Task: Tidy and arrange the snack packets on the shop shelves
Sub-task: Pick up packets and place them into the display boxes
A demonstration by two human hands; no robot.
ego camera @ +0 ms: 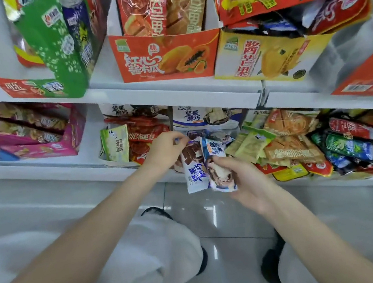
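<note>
Several small white-and-blue snack packets (196, 173) with brown chocolate pictures are bunched in front of the lower shelf's edge. My right hand (239, 177) grips them from below, thumb across their lower ends. My left hand (165, 151) pinches the top edge of one of these packets just above. Behind them stands a white display box (203, 115) of the same snack on the lower shelf (43, 168). Left of it lie a light green packet (115, 145) and red packets (147, 134).
Loose green, orange, red and blue-green packets (298, 144) pile up on the lower shelf at right. A pink box (39, 136) sits at left. The upper shelf holds an orange papaya box (163, 57), a yellow mango box (264, 58) and a green bag (58, 46). Below are tiled floor and my legs.
</note>
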